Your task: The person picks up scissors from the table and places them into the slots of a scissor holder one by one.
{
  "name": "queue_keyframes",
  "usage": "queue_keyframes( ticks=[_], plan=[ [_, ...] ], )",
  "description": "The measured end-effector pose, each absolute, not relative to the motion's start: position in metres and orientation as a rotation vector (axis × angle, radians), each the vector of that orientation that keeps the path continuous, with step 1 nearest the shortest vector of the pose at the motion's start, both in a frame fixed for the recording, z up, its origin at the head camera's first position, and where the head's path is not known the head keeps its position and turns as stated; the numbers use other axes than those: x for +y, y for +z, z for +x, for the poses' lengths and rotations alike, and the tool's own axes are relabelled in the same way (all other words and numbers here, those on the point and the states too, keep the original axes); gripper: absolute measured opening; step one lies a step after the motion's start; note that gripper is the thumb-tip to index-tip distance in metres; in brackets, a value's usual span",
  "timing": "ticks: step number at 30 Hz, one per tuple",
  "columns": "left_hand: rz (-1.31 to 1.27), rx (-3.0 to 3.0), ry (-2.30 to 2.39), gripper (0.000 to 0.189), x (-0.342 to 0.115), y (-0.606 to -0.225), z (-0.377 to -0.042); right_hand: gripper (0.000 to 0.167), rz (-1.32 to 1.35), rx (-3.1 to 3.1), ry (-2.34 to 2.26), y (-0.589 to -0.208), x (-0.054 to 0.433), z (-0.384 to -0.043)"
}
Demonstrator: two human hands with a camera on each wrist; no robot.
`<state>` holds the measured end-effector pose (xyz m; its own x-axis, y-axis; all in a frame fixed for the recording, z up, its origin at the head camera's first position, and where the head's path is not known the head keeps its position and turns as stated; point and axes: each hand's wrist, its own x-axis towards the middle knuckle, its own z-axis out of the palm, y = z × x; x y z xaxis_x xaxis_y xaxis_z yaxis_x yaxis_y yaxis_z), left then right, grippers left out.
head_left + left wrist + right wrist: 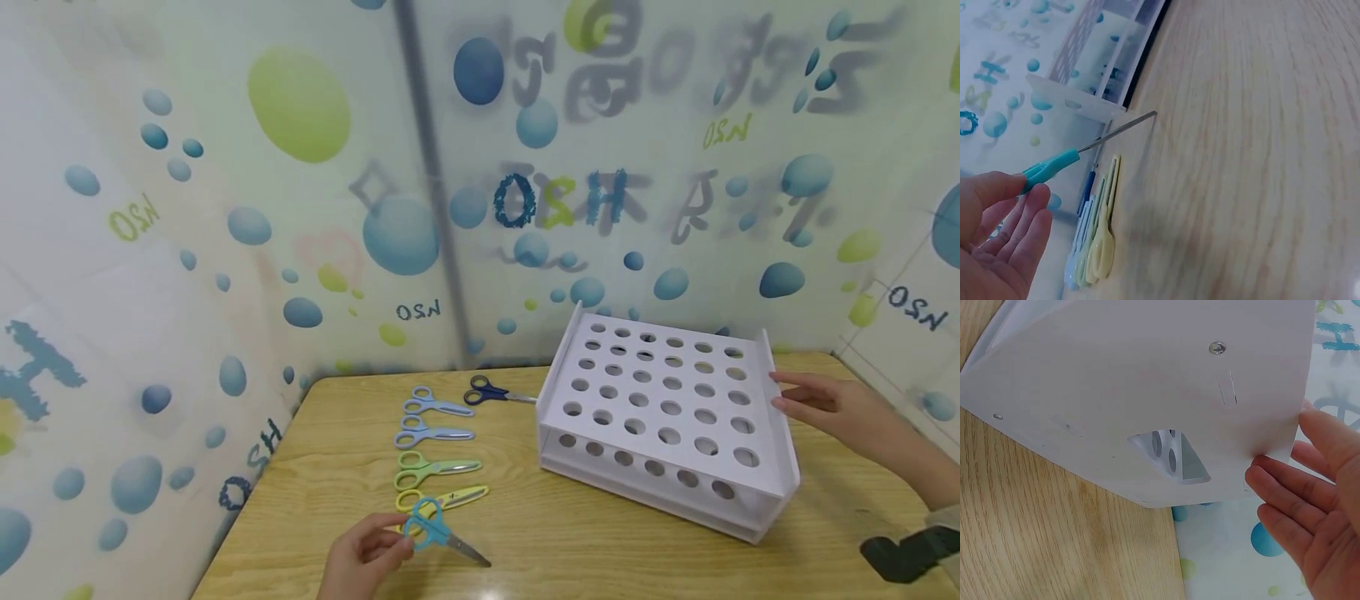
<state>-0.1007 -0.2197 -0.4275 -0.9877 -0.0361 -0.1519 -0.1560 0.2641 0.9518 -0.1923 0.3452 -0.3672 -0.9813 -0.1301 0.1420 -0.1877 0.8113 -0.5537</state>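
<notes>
Between thumb and fingers, my left hand (365, 557) pinches teal-handled scissors (433, 528) by a finger loop, blades pointing down and right. In the left wrist view the same scissors (1054, 167) are seen edge-on, lifted above the table. My right hand (847, 412) touches the right side of a white rack (652, 417) full of round holes. Up close, its fingertips meet the side panel (1147, 375) near an edge, the fingers fairly straight. Under the teal scissors lie yellow scissors (468, 496), partly covered in the head view.
Beyond the yellow pair, green scissors (428, 469) and two light blue pairs, one nearer (435, 433) and one farther (435, 406), lie in a column. Dark blue scissors (491, 392) point at the rack's left side. A patterned curtain (337, 317) borders the wooden table (330, 467).
</notes>
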Motion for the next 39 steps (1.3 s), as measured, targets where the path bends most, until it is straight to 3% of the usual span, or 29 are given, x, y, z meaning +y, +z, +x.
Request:
queue_keyframes(
  ticks=[18,39],
  plan=[
    [0.061,2.581,1.847,0.024,-0.198,-0.394,-0.126,0.055,0.262,-2.879,0.878,-0.366,0.345,-0.192],
    [0.488,2.723,1.753,0.023,-0.161,-0.308,-0.183,0.057,0.229,-2.888,0.929,-0.367,0.344,-0.192]
  ],
)
